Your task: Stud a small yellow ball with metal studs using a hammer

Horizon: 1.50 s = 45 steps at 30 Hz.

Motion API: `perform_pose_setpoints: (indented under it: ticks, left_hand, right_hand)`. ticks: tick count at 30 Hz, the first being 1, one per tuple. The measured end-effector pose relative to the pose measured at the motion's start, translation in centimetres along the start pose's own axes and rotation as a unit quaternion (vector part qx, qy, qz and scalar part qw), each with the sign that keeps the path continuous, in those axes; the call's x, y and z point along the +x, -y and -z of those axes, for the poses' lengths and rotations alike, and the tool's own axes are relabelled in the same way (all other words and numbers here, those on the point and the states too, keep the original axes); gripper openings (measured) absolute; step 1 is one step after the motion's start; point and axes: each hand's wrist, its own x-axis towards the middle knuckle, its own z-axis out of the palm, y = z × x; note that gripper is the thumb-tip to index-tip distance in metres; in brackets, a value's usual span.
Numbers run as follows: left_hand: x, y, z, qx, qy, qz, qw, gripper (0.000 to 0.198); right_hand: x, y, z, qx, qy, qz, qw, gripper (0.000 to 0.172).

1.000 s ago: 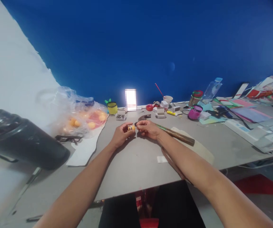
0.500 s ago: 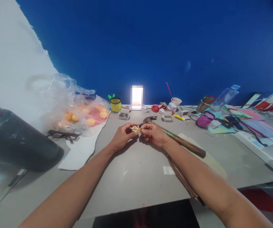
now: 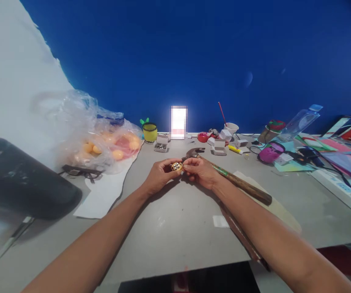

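Observation:
My left hand (image 3: pixel 160 175) and my right hand (image 3: pixel 200 171) meet over the middle of the grey table (image 3: pixel 175 219). Between their fingertips sits a small round orange piece (image 3: pixel 177 166) with dark studs on it. Both hands pinch it, the left from the left side, the right from the right. A hammer (image 3: pixel 224 173) with a wooden handle lies on the table just behind my right hand, its head near the small piece.
A clear plastic bag (image 3: pixel 102 140) with orange balls lies at the left, with glasses (image 3: pixel 80 171) in front. A black rounded object (image 3: pixel 19 183) fills the near left. Cups, small boxes, a bottle (image 3: pixel 299 121) and coloured papers crowd the back and right.
The view has shifted a little, so the table's things sit slightly further right and lower. My hands stay together on the small piece, which has turned a bit between the fingers.

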Motion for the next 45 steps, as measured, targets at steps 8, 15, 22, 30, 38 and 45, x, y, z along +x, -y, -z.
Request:
perform_pose_setpoints:
  ticks: [8, 15, 22, 30, 38, 45]
  left_hand:
    - [-0.1, 0.1, -0.1, 0.023, 0.001, -0.014, 1.000, 0.050]
    - [-0.1, 0.2, 0.0, 0.053, 0.001, -0.034, 0.998, 0.047]
    - [-0.1, 0.4, 0.1, 0.080, -0.005, -0.048, 0.996, 0.045]
    - [-0.2, 0.3, -0.1, 0.065, 0.005, -0.022, 0.998, 0.047]
    - [-0.4, -0.2, -0.2, 0.040, 0.011, 0.006, 0.999, 0.048]
    - [-0.3, -0.1, -0.1, 0.045, 0.024, 0.019, 0.999, 0.051]
  right_hand:
    - [0.2, -0.2, 0.3, -0.018, 0.005, -0.003, 1.000, 0.043]
    - [0.1, -0.3, 0.3, -0.026, -0.004, 0.003, 1.000, 0.041]
    - [0.2, -0.4, 0.0, -0.040, -0.010, -0.005, 0.999, 0.040]
    - [-0.1, -0.1, -0.5, -0.023, -0.003, 0.000, 1.000, 0.047]
    - [0.0, -0.1, -0.7, -0.026, 0.007, -0.005, 1.000, 0.047]
    - [0.1, -0.1, -0.6, -0.043, 0.019, -0.008, 0.999, 0.043]
